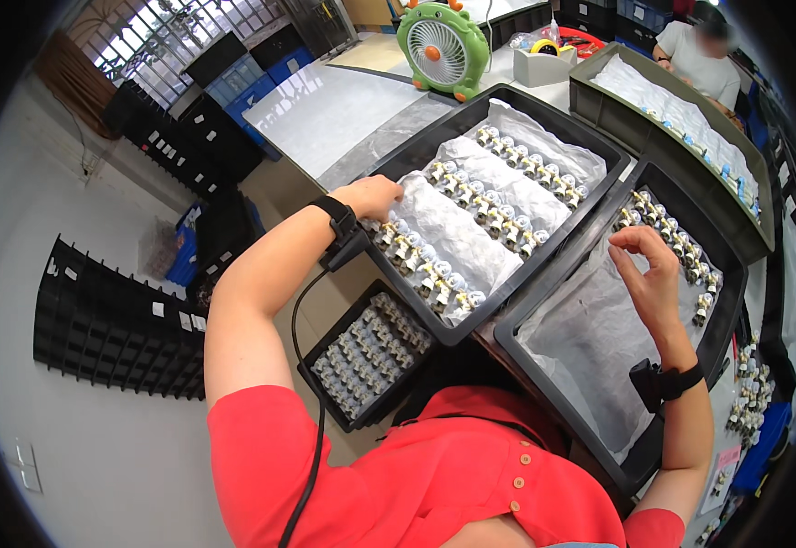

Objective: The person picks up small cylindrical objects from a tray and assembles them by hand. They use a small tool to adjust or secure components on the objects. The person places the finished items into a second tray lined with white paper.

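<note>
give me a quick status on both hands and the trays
Left hand resting on white padding at near corner of full black plastic tray. Right hand raised over part-filled black tray, fingers pinched, grip contents unclear. Nothing blocking.

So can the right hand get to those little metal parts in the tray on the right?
Probably yes. The right hand hovers over the right tray, close beside the row of little parts. Nothing lies between them; the tray is open on top.

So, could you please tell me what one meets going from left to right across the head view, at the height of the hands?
Black rack on the floor → left hand → black tray of small parts → right hand → second black tray.
</note>
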Demonstrator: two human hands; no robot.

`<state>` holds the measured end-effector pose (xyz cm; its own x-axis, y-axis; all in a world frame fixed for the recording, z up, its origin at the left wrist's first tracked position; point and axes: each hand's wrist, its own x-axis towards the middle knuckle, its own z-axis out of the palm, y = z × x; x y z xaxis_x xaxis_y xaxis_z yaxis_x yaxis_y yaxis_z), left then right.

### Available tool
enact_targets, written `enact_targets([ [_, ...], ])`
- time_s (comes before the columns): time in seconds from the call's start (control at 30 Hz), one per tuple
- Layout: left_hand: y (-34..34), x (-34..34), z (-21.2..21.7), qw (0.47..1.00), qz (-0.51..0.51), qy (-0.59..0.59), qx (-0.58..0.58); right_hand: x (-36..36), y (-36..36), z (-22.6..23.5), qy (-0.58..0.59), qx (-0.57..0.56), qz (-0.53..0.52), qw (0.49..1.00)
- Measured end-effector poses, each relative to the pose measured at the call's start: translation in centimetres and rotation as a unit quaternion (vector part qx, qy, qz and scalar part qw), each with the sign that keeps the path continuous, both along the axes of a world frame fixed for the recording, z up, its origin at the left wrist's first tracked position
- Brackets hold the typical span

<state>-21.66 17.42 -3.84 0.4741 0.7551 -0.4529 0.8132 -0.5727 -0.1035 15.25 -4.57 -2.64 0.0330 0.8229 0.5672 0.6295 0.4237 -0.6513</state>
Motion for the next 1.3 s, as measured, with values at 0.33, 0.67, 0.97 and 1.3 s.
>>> enact_targets([
  [0.33, -1.4, -0.3, 0.5, 0.997, -0.007, 0.003, -0.072, 0.5, 0.5, -0.8, -0.008, -0.039, 0.009, 0.999],
  [0.67, -5.0, 3.7, 2.7, 0.988, -0.123, -0.085, -0.047, 1.7, 1.3, -3.4, -0.057, -0.106, 0.020, 0.992],
  [0.97, -9.1, 8.9, 2.1, 0.946, -0.221, -0.233, -0.044, 3.9, 1.7, -6.4, -0.156, -0.192, 0.026, 0.969],
  [1.3, -14.8, 13.8, 4.5, 0.910, -0.292, -0.291, -0.049, 6.8, 0.6, 0.2, -0.029, -0.137, -0.038, 0.989],
])
